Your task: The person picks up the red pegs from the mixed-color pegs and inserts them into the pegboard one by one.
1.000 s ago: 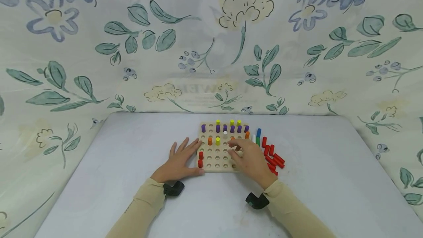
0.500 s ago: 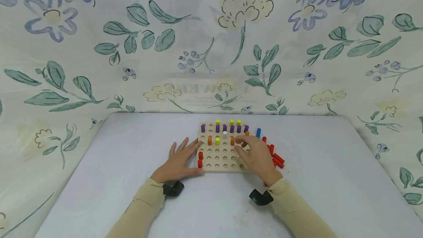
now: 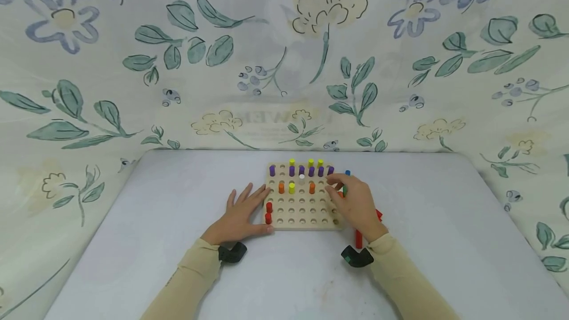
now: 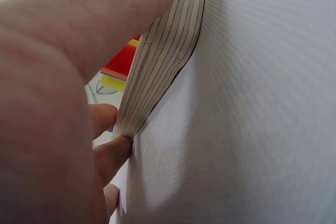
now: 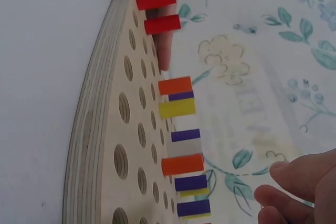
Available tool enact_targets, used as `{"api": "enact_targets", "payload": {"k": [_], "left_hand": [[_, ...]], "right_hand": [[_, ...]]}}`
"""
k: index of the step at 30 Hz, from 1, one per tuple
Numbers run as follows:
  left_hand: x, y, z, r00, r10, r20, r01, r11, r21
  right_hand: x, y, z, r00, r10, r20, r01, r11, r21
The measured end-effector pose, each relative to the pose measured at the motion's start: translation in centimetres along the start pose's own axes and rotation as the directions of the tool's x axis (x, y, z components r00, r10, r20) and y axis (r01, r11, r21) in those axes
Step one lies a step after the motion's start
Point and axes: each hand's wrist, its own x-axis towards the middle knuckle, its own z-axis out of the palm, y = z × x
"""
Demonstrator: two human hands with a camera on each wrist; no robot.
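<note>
A wooden pegboard [image 3: 297, 215] with round holes lies on the table. Against its left side rests my left hand [image 3: 240, 219], fingers spread along the edge and thumb at the near corner; the left wrist view shows these fingers on the plywood edge [image 4: 152, 61]. My right hand [image 3: 353, 201] hovers at the board's right edge, thumb and forefinger bent and apart, with no peg visible between them. Pegs stand in the board: two red pegs [image 3: 268, 212], an orange peg [image 3: 312, 188], a yellow peg [image 3: 291, 188], a white peg [image 3: 302, 177] and several purple pegs [image 3: 311, 171].
Loose pegs lie right of the board, mostly hidden by the right hand: a red peg [image 3: 358, 239], a green peg [image 3: 345, 190] and a blue peg [image 3: 347, 173]. A flowered cloth [image 3: 266, 63] hangs behind the white table [image 3: 422, 211].
My right hand has moved right, from over the middle of the board to its right edge, uncovering holes and covering more loose pegs. The left hand has stayed put.
</note>
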Motion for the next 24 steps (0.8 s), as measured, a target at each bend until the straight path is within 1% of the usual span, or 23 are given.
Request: {"api": "enact_targets", "payload": {"k": [8, 15, 22, 24], "left_hand": [[0.0, -0.1, -0.1, 1.000, 0.003, 0.000, -0.003, 1.000, -0.008], [0.0, -0.1, 0.0, 1.000, -0.005, 0.008, 0.005, 1.000, 0.007], [0.0, -0.2, 0.1, 1.000, -0.004, 0.006, 0.004, 1.000, 0.001], [0.0, -0.2, 0.1, 1.000, -0.002, 0.003, 0.002, 1.000, 0.001]], "right_hand": [[0.3, 0.8, -0.4, 0.998, 0.055, 0.007, -0.055, 0.998, 0.004], [0.6, 2.0, -0.6, 0.997, 0.071, -0.037, -0.071, 0.997, -0.003], [0.7, 2.7, -1.0, 0.995, 0.090, -0.047, -0.091, 0.996, -0.022], [0.7, 2.9, -1.2, 0.994, 0.093, -0.055, -0.094, 0.995, -0.014]]}}
